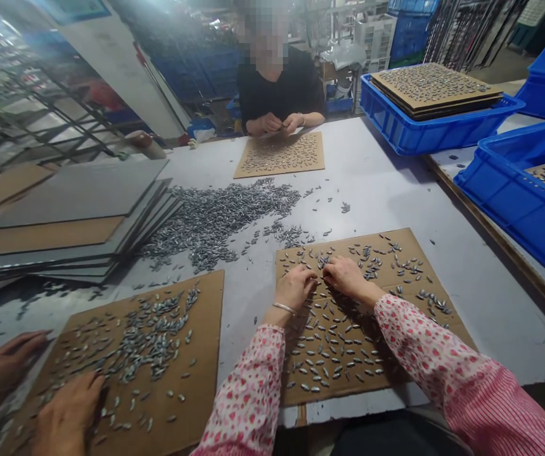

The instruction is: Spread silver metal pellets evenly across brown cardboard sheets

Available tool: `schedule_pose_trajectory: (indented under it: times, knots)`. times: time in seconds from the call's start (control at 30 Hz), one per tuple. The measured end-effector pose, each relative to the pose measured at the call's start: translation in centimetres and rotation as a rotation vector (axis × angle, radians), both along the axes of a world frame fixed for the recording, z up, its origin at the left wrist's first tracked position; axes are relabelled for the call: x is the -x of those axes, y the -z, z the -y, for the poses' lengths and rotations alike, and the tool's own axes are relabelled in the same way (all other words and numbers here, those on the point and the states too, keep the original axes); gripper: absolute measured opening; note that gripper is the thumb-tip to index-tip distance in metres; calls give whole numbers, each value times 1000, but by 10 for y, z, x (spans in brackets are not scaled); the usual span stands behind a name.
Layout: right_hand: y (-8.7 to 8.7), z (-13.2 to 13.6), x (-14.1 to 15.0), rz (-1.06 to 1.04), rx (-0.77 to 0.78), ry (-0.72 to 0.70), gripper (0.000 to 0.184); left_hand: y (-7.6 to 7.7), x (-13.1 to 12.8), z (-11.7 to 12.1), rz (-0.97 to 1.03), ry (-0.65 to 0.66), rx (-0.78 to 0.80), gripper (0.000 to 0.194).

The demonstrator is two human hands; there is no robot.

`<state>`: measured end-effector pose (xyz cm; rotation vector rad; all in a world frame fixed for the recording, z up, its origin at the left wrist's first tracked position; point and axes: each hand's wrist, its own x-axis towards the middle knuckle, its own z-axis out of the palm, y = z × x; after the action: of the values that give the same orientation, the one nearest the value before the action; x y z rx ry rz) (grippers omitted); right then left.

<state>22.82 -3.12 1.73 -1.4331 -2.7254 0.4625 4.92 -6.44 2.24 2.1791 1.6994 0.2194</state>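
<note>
A brown cardboard sheet (415, 253) lies in front of me, dotted with several small grey metal pieces (334, 354). My left hand (294, 288) and my right hand (346, 275) meet over the sheet's upper middle, fingers curled and pinched toward each other. A thin piece seems to sit between the fingertips, too small to name. A bracelet circles my left wrist. Both sleeves are pink with a red pattern.
A large loose heap of grey pieces (220, 218) spreads mid-table. A co-worker's hands (30, 392) rest on a second cardboard sheet (206, 380) at left. Another person (277, 88) works opposite. Stacked boards (63, 221) lie left; blue crates (443, 126) stand right.
</note>
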Motion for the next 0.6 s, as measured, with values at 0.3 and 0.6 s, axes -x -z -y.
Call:
schedule_pose_trajectory:
  times: [0.3, 0.6]
  knots:
    - [-2, -4, -4, 60, 4, -95, 22, 8, -8, 1, -142, 62, 14, 22]
    - [-14, -6, 2, 84, 44, -99, 26, 12, 23, 4, 84, -118, -30, 21]
